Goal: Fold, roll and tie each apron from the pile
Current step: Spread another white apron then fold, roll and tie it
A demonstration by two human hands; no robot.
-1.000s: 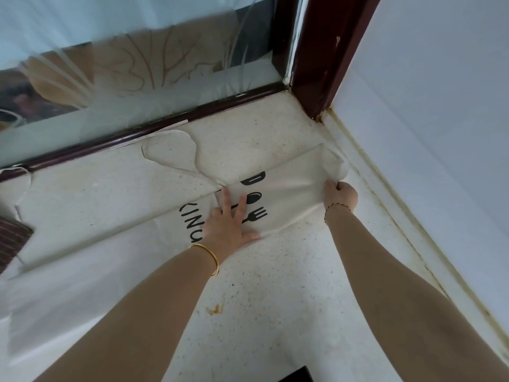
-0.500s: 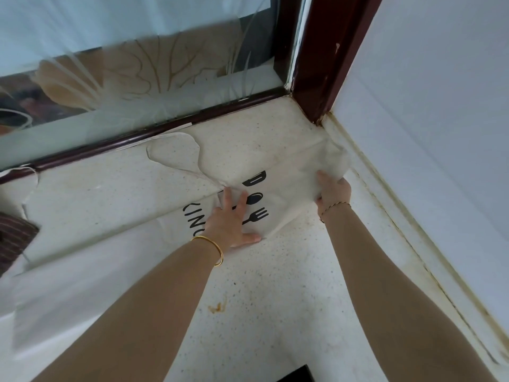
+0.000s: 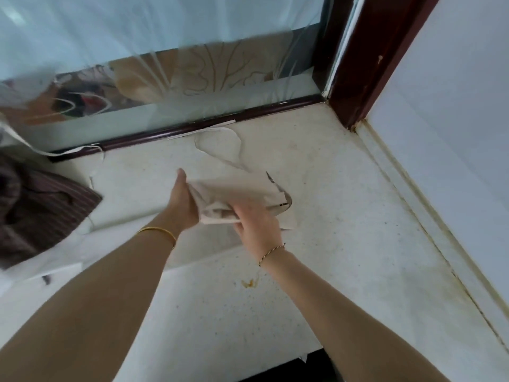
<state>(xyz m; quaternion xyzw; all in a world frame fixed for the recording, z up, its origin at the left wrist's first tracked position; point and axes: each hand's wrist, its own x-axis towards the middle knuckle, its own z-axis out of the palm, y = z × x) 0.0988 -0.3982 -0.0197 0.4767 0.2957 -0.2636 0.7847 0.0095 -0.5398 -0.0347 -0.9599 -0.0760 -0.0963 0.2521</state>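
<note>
I judge the rolling step in hand: my left hand (image 3: 180, 204) and right hand (image 3: 254, 219) both grasp the rolled end of the cream apron (image 3: 234, 197), lifted just off the counter (image 3: 344, 257), its unrolled length trailing left. Next move calls for even turns and keeping the strap (image 3: 220, 144) free for tying. Speckled pale surface, one orange stain (image 3: 249, 283); striped cloth (image 3: 41, 208) left; frosted window (image 3: 165, 78), white wall (image 3: 454, 119).

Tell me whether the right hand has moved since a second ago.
Yes. The right hand has come leftward, away from the white wall, rolling the apron toward the left hand.
</note>
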